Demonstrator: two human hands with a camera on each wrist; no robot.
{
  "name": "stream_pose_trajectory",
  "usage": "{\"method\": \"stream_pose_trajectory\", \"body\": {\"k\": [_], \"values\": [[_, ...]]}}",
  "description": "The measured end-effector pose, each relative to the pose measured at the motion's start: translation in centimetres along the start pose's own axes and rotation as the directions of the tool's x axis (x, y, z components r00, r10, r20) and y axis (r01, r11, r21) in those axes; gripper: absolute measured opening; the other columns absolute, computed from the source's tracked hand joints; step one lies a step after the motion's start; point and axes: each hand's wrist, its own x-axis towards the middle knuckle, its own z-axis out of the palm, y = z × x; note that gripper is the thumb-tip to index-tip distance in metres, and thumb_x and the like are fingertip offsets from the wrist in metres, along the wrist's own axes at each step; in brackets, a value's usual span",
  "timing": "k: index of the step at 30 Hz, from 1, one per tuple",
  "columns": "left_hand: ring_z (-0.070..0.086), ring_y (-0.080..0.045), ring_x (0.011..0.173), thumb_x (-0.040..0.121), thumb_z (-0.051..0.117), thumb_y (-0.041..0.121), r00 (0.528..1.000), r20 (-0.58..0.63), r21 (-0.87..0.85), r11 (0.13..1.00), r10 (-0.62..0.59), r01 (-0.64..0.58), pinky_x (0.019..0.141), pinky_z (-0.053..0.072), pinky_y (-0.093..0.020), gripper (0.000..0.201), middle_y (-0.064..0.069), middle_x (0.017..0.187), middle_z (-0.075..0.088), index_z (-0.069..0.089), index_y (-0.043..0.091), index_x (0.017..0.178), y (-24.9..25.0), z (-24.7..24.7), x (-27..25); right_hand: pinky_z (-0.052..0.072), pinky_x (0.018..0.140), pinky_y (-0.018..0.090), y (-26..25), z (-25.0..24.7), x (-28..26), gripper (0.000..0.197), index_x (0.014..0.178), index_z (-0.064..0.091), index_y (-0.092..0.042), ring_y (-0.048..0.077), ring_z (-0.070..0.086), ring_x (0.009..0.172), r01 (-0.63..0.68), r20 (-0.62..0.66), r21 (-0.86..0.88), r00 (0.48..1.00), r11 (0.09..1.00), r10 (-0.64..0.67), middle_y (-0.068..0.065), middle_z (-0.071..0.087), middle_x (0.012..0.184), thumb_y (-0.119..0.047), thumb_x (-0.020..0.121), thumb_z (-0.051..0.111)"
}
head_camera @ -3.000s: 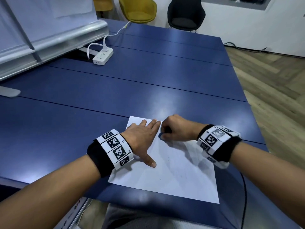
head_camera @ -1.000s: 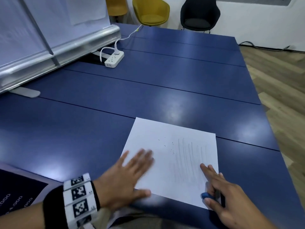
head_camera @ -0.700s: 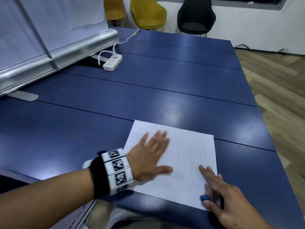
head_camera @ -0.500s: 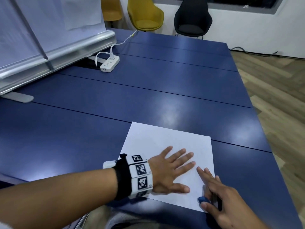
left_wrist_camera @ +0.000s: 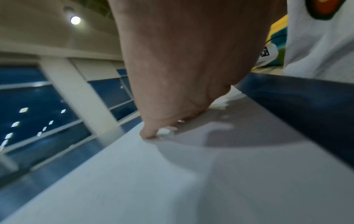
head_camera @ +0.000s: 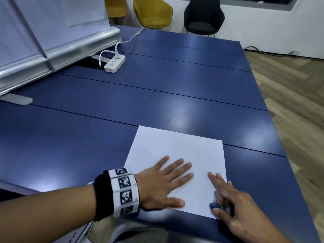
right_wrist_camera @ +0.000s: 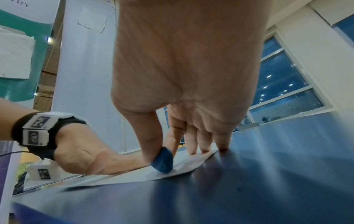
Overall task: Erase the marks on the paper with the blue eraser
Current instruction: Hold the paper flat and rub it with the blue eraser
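Note:
A white sheet of paper [head_camera: 168, 146] lies on the blue table [head_camera: 157, 88], with faint grey pencil strokes [head_camera: 198, 155] on its right half. My left hand [head_camera: 173, 176] lies flat on the sheet's near half, fingers spread, and its palm [left_wrist_camera: 182, 68] fills the left wrist view above the paper [left_wrist_camera: 134, 181]. At the sheet's near right corner my right hand [head_camera: 222, 193] pinches the small blue eraser [head_camera: 215, 206] between thumb and index finger. The right wrist view has the eraser [right_wrist_camera: 162, 160] touching the paper [right_wrist_camera: 184, 170] while the other fingers rest extended on the sheet and table.
A white power strip [head_camera: 114, 64] with its cable lies at the far left of the table. A whiteboard base [head_camera: 57, 50] stands along the left side. Yellow [head_camera: 152, 13] and black [head_camera: 203, 16] chairs stand beyond the far edge. Wooden floor [head_camera: 294, 102] lies to the right.
My left hand has slid rightward across the near part of the paper, ending close to my right hand. The right hand has stayed at the near right corner with the eraser.

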Motion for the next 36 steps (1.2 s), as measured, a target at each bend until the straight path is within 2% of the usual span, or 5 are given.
{"method": "stream_pose_trajectory", "body": {"k": [6,10,13,17,36], "values": [[-0.036,-0.018,0.141,0.069,-0.007,0.080,0.877,0.071,-0.256,0.841,-0.475,0.476,0.119,-0.012,-0.050,0.107,-0.004,0.153,-0.041,-0.027,0.011,0.150,-6.6,-1.9,-2.4,0.001,0.111,0.001,0.1,0.2,-0.3,0.053,0.116,0.055,0.008,-0.016,0.016,0.140,0.030,-0.019,-0.027,0.999,0.999,-0.031,-0.049,0.036,0.085,-0.028,0.077,0.058],[-0.024,-0.024,0.148,0.085,0.033,0.079,0.932,0.019,-0.260,0.898,-0.363,0.355,0.120,0.000,-0.057,0.104,-0.001,0.157,-0.036,-0.020,0.023,0.154,-5.8,-3.4,-1.7,0.005,0.118,0.013,-1.5,-1.1,-0.1,0.035,0.117,0.061,-0.012,-0.014,0.032,0.135,0.018,0.022,-0.099,1.000,0.995,-0.015,-0.037,0.047,0.079,-0.026,0.086,0.061],[-0.021,-0.030,0.148,0.072,0.058,0.082,0.934,0.056,-0.193,0.914,-0.352,0.356,0.115,0.005,-0.066,0.122,0.001,0.159,-0.032,-0.019,0.035,0.153,-5.4,-3.7,-0.7,0.034,0.105,0.019,-4.0,-3.2,1.8,0.015,0.079,0.050,-0.036,0.002,0.059,0.084,0.019,0.035,-0.230,0.999,0.973,-0.011,-0.022,0.057,0.074,-0.029,0.089,0.059],[-0.016,-0.034,0.149,0.063,0.069,0.079,0.923,0.059,-0.166,0.908,-0.380,0.384,0.109,0.017,-0.073,0.132,-0.001,0.161,-0.025,-0.017,0.036,0.153,-5.2,-4.0,0.0,0.051,0.071,0.031,-6.3,-4.9,7.2,0.012,0.079,0.062,-0.023,0.007,0.057,0.072,0.107,0.008,-0.356,0.994,0.928,-0.111,-0.015,0.057,0.079,-0.031,0.088,0.066],[-0.002,-0.041,0.145,0.046,0.080,0.077,0.901,0.041,-0.110,0.894,-0.432,0.434,0.093,0.044,-0.065,0.145,0.000,0.160,-0.024,-0.016,0.044,0.150,-5.1,-4.1,1.9,0.054,0.068,0.039,-7.2,-5.0,17.0,0.005,0.080,0.071,-0.013,0.017,0.060,0.072,0.206,0.273,-0.493,0.959,0.845,-0.074,0.002,0.068,0.081,-0.015,0.076,0.067]]}}
